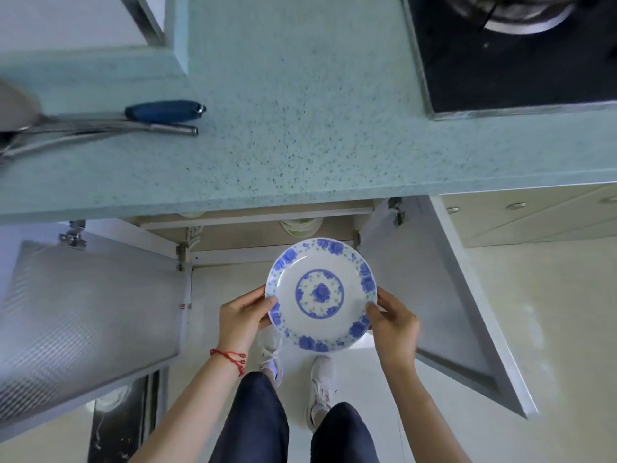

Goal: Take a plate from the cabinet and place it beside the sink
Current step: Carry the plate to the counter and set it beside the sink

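A white plate with a blue flower pattern (321,294) is held level in front of the open cabinet (267,240), below the countertop edge. My left hand (242,315) grips its left rim and my right hand (394,324) grips its right rim, thumbs on top. Inside the cabinet a stack of white dishes (300,227) shows just under the counter. The speckled pale green countertop (300,128) stretches across the upper view. The sink itself cannot be made out; only a metal rim (143,18) shows at the top left.
Both cabinet doors stand open: the left door (86,322) and the right door (444,295) flank my hands. Several utensils, one with a blue handle (163,110), lie on the counter's left part. A black gas hob (514,51) fills the top right. My shoes stand on the tiled floor below.
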Available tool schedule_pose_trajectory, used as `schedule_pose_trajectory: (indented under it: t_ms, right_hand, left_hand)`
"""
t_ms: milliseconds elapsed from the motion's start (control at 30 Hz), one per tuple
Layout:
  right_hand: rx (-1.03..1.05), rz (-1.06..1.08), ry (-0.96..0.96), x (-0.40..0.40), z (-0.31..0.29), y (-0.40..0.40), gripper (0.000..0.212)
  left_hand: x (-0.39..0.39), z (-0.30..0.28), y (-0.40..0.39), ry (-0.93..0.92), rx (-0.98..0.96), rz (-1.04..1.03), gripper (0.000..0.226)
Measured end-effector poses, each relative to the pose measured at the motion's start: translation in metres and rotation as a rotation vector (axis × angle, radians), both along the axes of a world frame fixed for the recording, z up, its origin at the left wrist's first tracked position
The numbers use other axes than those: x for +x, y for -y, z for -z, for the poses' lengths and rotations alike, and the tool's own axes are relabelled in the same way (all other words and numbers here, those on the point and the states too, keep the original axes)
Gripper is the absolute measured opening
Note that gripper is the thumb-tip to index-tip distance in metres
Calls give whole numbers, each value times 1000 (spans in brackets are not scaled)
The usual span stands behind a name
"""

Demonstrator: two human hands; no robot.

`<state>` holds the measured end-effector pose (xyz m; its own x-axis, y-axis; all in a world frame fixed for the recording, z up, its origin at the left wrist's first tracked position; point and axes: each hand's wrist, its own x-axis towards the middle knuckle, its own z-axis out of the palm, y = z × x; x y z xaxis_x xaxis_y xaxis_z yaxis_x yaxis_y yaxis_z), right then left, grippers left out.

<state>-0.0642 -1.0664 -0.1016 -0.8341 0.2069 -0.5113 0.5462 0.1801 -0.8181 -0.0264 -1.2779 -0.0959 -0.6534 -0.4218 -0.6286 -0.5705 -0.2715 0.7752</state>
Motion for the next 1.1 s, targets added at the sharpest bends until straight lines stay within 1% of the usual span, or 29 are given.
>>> schedule_pose_trajectory:
  t_ms: [100, 233, 400, 600, 800, 933, 1100]
  right_hand:
    - [21, 12, -30, 4, -40, -4, 27]
    - [24, 102, -88, 6, -87, -6, 24]
    - [8, 215, -148, 14, -126, -8, 21]
    - [35, 334, -205, 21, -154, -11, 24]
    - [79, 527, -281, 33, -177, -26, 25]
    - [115, 653, -306, 56, -177, -44, 26]
    - [163, 833, -324, 91, -179, -65, 25]
  left_hand:
    - [-5, -40, -4, -44, 2, 29, 24]
    - [-14, -81, -4, -107, 9, 132, 21]
    - [-31, -117, -3, -177, -3, 274, 20]
    - [-58, -149, -10, -259, 5, 437, 21]
    - [-82, -169, -38, -343, 43, 610, 20]
    - [-88, -172, -67, -334, 97, 732, 21]
    - [-87, -170, -108, -326, 108, 896, 22]
